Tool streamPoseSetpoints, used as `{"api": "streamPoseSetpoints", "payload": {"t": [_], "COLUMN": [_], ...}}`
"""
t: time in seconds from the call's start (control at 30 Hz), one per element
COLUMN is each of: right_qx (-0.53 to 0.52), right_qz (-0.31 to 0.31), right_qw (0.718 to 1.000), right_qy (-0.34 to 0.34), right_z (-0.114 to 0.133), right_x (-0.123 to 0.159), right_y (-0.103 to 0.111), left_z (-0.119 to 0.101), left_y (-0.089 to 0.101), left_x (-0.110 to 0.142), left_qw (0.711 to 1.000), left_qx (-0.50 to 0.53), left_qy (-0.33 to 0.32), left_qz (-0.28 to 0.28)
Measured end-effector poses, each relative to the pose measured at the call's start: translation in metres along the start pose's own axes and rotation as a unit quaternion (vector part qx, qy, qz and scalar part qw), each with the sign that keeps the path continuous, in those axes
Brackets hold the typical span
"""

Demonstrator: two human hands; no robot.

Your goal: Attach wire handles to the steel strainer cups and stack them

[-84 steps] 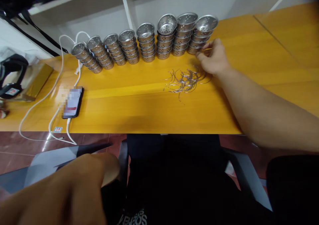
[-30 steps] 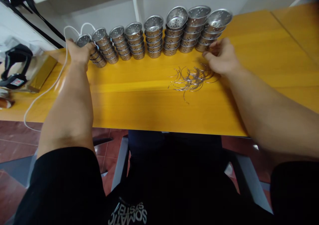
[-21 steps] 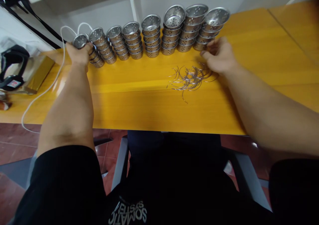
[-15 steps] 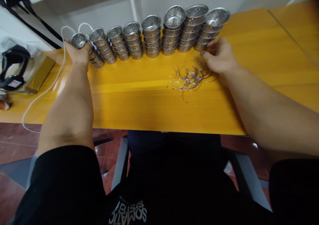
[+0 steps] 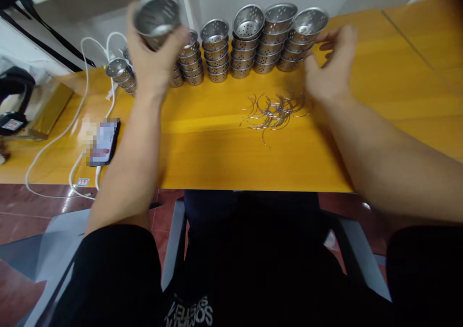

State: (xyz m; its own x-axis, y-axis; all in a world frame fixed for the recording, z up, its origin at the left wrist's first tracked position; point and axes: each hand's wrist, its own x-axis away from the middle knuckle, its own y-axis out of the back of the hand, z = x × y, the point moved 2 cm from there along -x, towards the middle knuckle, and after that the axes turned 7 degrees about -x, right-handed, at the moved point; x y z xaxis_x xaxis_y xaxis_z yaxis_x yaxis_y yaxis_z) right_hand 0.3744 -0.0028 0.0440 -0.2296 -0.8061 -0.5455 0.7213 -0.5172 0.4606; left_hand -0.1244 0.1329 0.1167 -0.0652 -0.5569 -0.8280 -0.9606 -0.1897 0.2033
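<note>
My left hand (image 5: 154,69) is wrapped around a perforated metal cup (image 5: 157,20), lifted above the table and hiding some stacks behind it. At the far right of the row, my right hand (image 5: 333,71) is beside a stack of perforated metal cups (image 5: 298,45). Its thumb and fingers are apart, with nothing seen between them; whether the fingertips touch the stack I cannot tell. Thin curved metal wires (image 5: 277,112) lie in a loose tangle on the table in front of the right-hand stacks.
More cup stacks (image 5: 217,52) line the back of the yellow table (image 5: 217,163); a small leaning stack (image 5: 121,71) is at the left. A phone (image 5: 104,143) with white cables (image 5: 58,141) lies near the left front edge. Beyond are a cardboard box (image 5: 58,107) and a black headset (image 5: 20,93).
My left hand has risen and moved right with a cup taken from the left end, uncovering the phone. My right hand has shifted slightly up and right, its fingers spreading.
</note>
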Motion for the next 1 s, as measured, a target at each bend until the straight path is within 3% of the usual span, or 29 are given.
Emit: {"api": "streamPoseSetpoints", "payload": {"t": [0.03, 0.07, 0.13, 0.2, 0.27, 0.4, 0.63, 0.9, 1.0], "right_qx": [0.005, 0.007, -0.007, 0.012, 0.055, 0.121, 0.157, 0.189, 0.19], "right_qz": [-0.002, 0.012, 0.094, 0.231, 0.327, 0.382, 0.386, 0.424, 0.417], "right_qw": [1.0, 1.0, 0.995, 0.972, 0.94, 0.908, 0.898, 0.875, 0.881], "right_qy": [0.015, 0.026, 0.02, 0.046, 0.083, 0.12, 0.139, 0.133, 0.119], "right_z": [0.01, 0.02, 0.038, 0.053, 0.063, 0.065, 0.051, 0.066, 0.077], "right_x": [0.003, 0.006, 0.011, 0.016, 0.021, 0.031, 0.04, 0.041, 0.042], "right_y": [0.003, 0.006, 0.009, 0.008, 0.007, -0.005, -0.031, -0.02, -0.015], "left_z": [-0.014, -0.026, -0.042, -0.046, -0.043, -0.032, -0.037, -0.033, -0.031], "left_y": [-0.031, -0.058, -0.1, -0.124, -0.137, -0.148, -0.142, -0.129, -0.128], "left_x": [0.019, 0.038, 0.075, 0.104, 0.125, 0.148, 0.161, 0.157, 0.156], "left_qw": [0.999, 0.999, 0.998, 0.988, 0.978, 0.97, 0.97, 0.977, 0.98], "left_qx": [0.027, 0.03, -0.019, -0.038, -0.017, 0.013, -0.002, -0.04, -0.041], "left_qy": [-0.018, -0.017, 0.021, 0.06, 0.082, 0.067, 0.03, 0.018, 0.012], "left_qz": [-0.03, -0.018, 0.058, 0.137, 0.189, 0.233, 0.241, 0.211, 0.194]}}
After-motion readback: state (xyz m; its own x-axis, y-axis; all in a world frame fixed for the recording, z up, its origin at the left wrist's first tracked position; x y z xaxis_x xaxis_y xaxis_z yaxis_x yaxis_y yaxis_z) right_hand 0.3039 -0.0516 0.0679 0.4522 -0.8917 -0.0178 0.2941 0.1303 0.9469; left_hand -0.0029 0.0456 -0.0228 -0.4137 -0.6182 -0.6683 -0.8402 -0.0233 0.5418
